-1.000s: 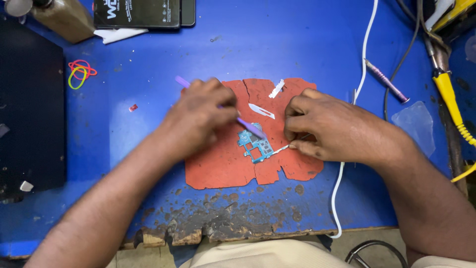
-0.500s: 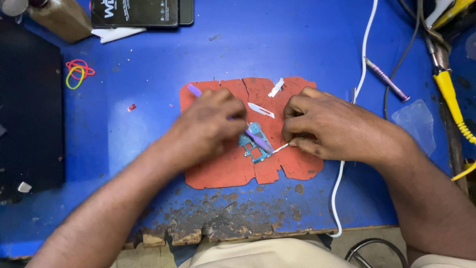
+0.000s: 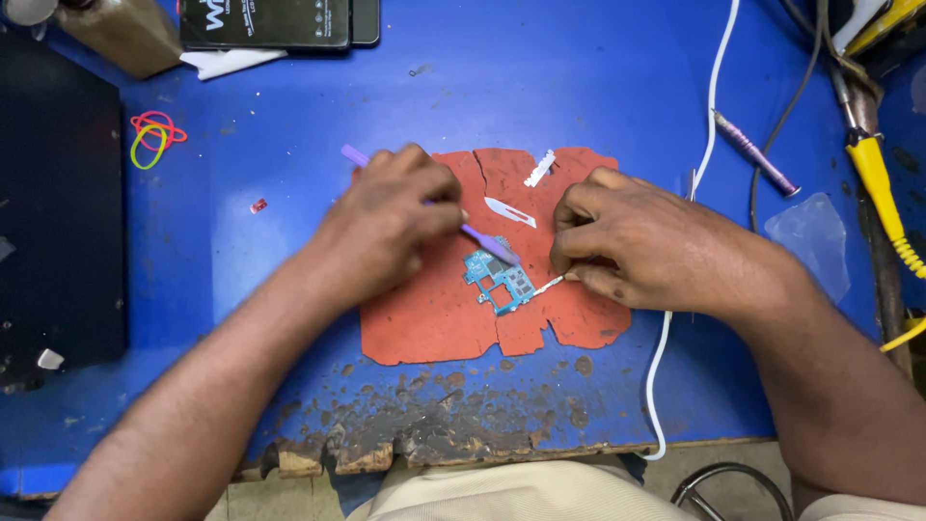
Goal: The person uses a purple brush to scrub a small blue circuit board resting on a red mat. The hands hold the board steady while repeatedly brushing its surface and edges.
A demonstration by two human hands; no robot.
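Head view of a blue bench [image 3: 598, 87] with a torn red mat [image 3: 434, 323] at its middle. A small blue-green circuit board [image 3: 498, 279] lies flat on the mat, between the two hands. The left hand [image 3: 386, 227] has its fingers closed around a purple brush [image 3: 477, 236]; the handle end juts out past the knuckles toward the upper left, and the working end rests on the upper edge of the board. The right hand [image 3: 641, 246] has its fingers curled and pinched on a thin white pick [image 3: 547, 286], whose tip meets the right edge of the board. Just above the board, a white blade [image 3: 509, 212] and a small ribbed white strip [image 3: 538, 168] lie on the mat, apart from both hands. A white cable [image 3: 712, 87] runs down the bench and passes under the right wrist. Coloured rubber bands [image 3: 152, 137] lie well to the left, and a small red piece [image 3: 258, 205] sits on the bench near the left hand. A yellow-handled tool [image 3: 883, 188] lies at the right margin. The front edge of the bench is worn and chipped.
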